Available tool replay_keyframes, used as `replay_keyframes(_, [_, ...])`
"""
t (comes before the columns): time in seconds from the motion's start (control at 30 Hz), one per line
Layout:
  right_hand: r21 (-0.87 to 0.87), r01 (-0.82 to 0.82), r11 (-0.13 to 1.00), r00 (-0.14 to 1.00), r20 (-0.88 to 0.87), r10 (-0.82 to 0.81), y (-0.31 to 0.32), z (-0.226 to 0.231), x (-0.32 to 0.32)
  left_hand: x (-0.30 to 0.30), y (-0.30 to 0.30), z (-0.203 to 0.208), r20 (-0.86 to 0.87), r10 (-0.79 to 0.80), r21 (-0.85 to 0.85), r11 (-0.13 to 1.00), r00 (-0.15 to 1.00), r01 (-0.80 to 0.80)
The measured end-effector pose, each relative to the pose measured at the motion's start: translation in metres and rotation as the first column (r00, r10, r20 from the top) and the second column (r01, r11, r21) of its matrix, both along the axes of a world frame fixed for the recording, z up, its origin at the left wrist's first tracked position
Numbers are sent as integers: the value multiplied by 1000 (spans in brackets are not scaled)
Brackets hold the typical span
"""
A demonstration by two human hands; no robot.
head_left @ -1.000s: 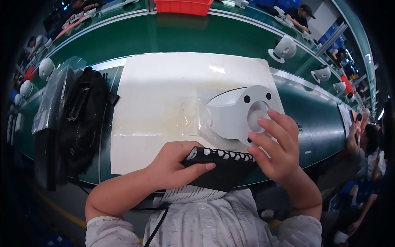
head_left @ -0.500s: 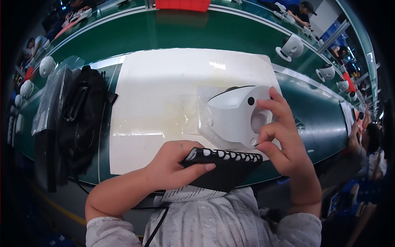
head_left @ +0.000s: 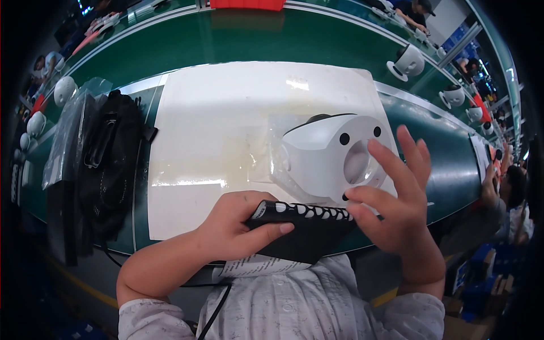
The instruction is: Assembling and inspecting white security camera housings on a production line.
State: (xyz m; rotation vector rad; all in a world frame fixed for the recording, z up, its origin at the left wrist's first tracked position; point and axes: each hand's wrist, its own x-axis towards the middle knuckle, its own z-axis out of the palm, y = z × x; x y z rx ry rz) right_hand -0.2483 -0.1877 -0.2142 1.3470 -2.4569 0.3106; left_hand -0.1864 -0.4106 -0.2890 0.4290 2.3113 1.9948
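My left hand [head_left: 235, 226] is closed around a black sheet of round pads [head_left: 303, 238], bent over at its upper edge, where rows of pale round gaps show. To the right of it, my right hand [head_left: 396, 198] has its fingers spread. Its index fingertip touches a small round black pad [head_left: 345, 196] on the lower rim of a white rounded housing [head_left: 317, 150]. Two more black pads [head_left: 344, 139] sit on the upper part of that face, around a round recess. The housing lies on its side on clear plastic wrap [head_left: 277, 156].
A white board [head_left: 198, 124] covers the green bench under the housing. Black pouches [head_left: 110, 170] and a clear plastic bag [head_left: 71, 136] lie at left. White round devices [head_left: 408, 62] stand along the far bench, near a red bin [head_left: 247, 4]. Other people work beyond.
My right hand has spread its fingers and pulled back from the upper rim, uncovering the right-hand pad. A black pad now shows on the lower rim. My left hand stays nearly still.
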Motion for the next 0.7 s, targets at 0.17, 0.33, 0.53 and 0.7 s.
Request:
replay_keyframes(0.17, [100,37,994,939,-343,0,6,-9,17,0,0,4,-10,10,-26,1000,1000,-10])
replay_keyframes(0.33, [64,148,987,969,-207,-132,-3,-7,32,1,0,0,-72,11,12,1000,997,-11])
replay_keyframes(0.53, [-274,-48,960,999,2,51,-37,-25,31,0,1,-1,-285,-48,-72,997,957,28])
replay_keyframes(0.7, [-456,-205,866,960,-264,89,-32,-51,31,-1,3,2,-275,-51,-125,992,960,17])
